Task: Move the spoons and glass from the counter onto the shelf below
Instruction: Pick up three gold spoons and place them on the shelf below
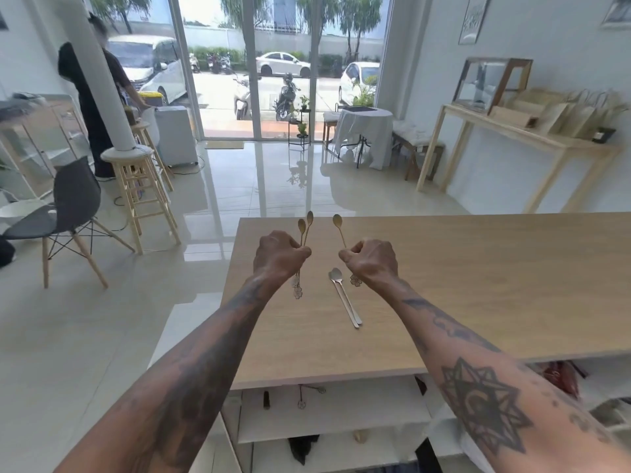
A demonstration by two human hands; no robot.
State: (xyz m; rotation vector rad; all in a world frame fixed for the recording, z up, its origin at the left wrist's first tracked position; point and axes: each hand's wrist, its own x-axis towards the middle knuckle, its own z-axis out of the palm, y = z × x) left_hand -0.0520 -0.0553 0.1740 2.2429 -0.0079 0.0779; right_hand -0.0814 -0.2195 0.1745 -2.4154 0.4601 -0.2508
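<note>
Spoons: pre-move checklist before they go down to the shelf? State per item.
1. Left hand grip on two gold spoons: ok, fist closed round the handles, bowls up.
2. Right hand grip on one gold spoon: ok, closed round the handle.
3. Counter cleared of spoons: not ok, silver spoons lie between the hands; looks like two stacked.
4. Shelf has room: ok, one gold spoon and a small dark item lie at its left, the rest looks bare.
5. Glass located: cannot tell, none visible in the head view.
6. Free hand for the silver spoons: not ok, both are full.
</note>
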